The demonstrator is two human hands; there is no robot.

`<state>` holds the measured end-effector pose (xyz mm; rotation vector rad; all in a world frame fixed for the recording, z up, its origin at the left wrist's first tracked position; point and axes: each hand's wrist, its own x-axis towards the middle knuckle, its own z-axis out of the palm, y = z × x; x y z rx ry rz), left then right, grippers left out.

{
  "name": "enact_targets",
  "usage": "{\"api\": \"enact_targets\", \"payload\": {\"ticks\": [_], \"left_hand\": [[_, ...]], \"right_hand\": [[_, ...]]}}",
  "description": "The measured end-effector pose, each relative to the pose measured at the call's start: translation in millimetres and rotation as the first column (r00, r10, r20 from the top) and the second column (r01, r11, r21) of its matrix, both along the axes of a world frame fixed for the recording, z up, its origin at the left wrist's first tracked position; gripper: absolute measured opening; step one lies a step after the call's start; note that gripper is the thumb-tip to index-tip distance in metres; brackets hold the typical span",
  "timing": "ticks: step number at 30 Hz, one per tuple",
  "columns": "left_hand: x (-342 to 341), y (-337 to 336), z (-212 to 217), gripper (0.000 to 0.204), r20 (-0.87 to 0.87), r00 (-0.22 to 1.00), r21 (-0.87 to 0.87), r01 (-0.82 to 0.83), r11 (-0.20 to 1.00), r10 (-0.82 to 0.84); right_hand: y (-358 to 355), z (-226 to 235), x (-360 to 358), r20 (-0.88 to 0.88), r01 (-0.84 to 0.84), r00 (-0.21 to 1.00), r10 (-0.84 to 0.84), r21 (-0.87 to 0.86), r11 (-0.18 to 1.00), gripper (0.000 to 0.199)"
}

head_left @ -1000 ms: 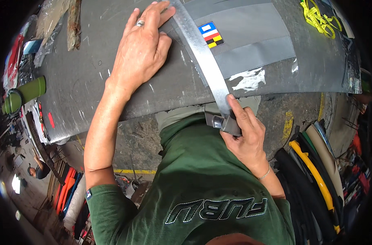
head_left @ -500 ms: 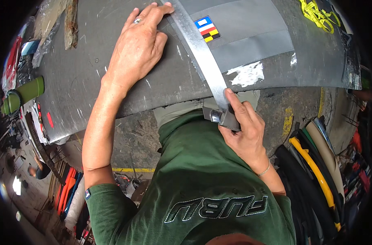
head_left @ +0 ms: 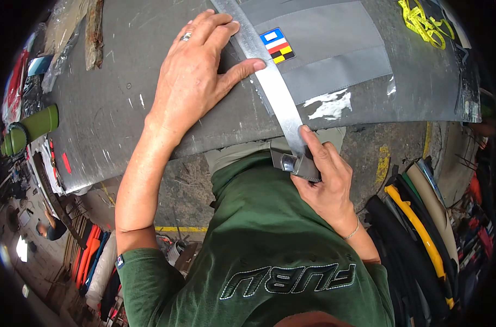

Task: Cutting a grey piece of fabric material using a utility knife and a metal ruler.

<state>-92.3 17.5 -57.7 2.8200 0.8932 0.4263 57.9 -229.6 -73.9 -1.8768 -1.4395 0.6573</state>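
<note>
A long metal T-square (head_left: 277, 92) lies slantwise across the dark worktable (head_left: 112, 125), its dark head at the table's near edge. My left hand (head_left: 191, 82) rests with fingers spread, fingertips and thumb pressing on the blade. Around the head and the blade's near end my right hand (head_left: 332, 182) is closed, index finger along the metal. Along the blade's right side lies a flat grey sheet of material (head_left: 340, 68) with a stitched seam. On it sits a small patch (head_left: 278, 46) in blue, white, red, yellow and black. The blade's far end is cut off by the picture's top.
Yellow tape or cord (head_left: 422, 24) lies bunched at the far right of the table. A green roll (head_left: 38, 125) is at the left edge. Rolls of material, one yellow (head_left: 417, 223), lean at lower right. White marks (head_left: 332, 104) are on the table's near part.
My left hand has come down nearer along the blade, and its thumb now reaches out onto the metal. The T-square has shifted slightly left at its far end; my right hand keeps its grip.
</note>
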Motion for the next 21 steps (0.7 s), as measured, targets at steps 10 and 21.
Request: {"api": "enact_targets", "payload": {"ticks": [10, 21], "left_hand": [[6, -24, 1, 0.053, -0.077, 0.995, 0.073, -0.057, 0.996, 0.062], [18, -47, 2, 0.048, -0.135, 0.966, 0.100, -0.208, 0.973, 0.220]], "right_hand": [[0, -5, 0, 0.010, -0.004, 1.000, 0.003, 0.061, 0.998, 0.081], [-1, 0, 1, -0.027, 0.005, 1.000, -0.005, -0.008, 1.000, 0.080]]}}
